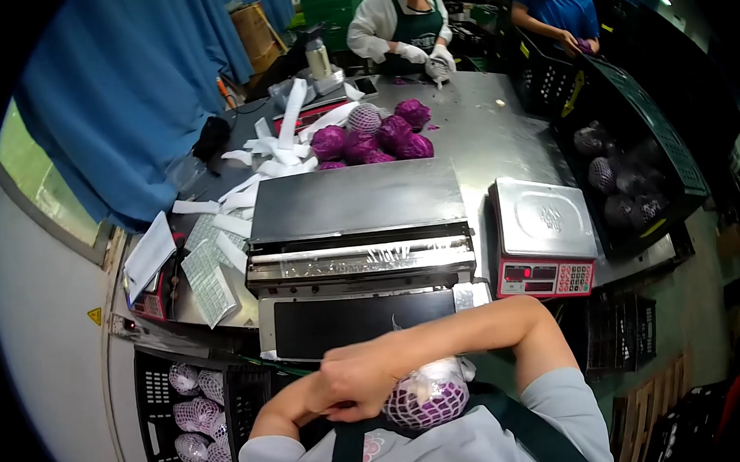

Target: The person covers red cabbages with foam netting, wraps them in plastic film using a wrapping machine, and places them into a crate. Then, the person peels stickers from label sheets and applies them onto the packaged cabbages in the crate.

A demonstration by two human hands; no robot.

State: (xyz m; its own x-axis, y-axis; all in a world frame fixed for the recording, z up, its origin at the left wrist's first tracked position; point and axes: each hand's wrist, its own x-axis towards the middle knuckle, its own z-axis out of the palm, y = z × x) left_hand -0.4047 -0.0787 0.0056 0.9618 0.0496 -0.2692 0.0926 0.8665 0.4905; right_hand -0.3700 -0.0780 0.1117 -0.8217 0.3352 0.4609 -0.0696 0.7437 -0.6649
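A purple cabbage [427, 398] in a white foam net, with clear film bunched at its top, sits against my apron below my right forearm. My right hand [357, 384] crosses to the left, its fingers curled over the end of my left arm; what is inside them is hidden. Of my left arm, the forearm and wrist [299, 402] show, while the fingers are covered by my right hand and arm. Just beyond both hands lies the black plate [362, 322] of the film wrapping machine [356, 200], which carries a roll of clear film [363, 261].
Bare purple cabbages [361, 146] and foam strips [293, 118] lie behind the machine. A scale [545, 222] stands to the right. Crates hold wrapped cabbages at the lower left [197, 411] and right [614, 176]. Two people [413, 24] [555, 12] work across the table.
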